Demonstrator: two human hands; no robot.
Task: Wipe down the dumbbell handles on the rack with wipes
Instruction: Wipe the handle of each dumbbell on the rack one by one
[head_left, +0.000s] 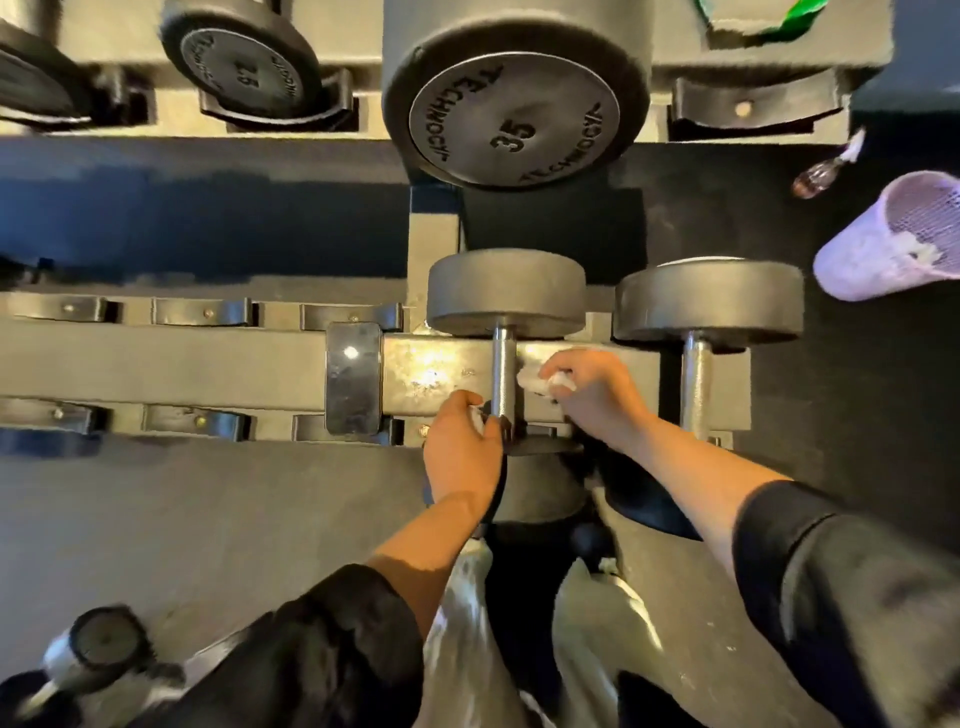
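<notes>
A: How many dumbbells sit on the lower rack (208, 364) in front of you?

B: Two. You work on the left one; its handle (503, 371) runs upright in view between the far head (506, 291) and the near head (540, 488). The second dumbbell (706, 312) stands just beside it to the right, untouched.

A: And your hands?

B: Your left hand (462, 452) curls around the near end of the handle, beside the near head; something pale shows under its fingers, but you cannot tell what. Your right hand (592, 389) pinches one crumpled white wipe (535, 382), held just right of the handle, touching it or nearly so.

A: What else counts?

B: One phone (353, 376) lies face up on the rack's flat beam, left of the handle. On the upper tier you see one large dumbbell marked 35 (514, 104), another marked 35 (244, 57) to its left, and part of a third at the left edge. One lilac mesh basket (893, 239) stands on the floor at the right, with one small bottle (821, 176) near it.
</notes>
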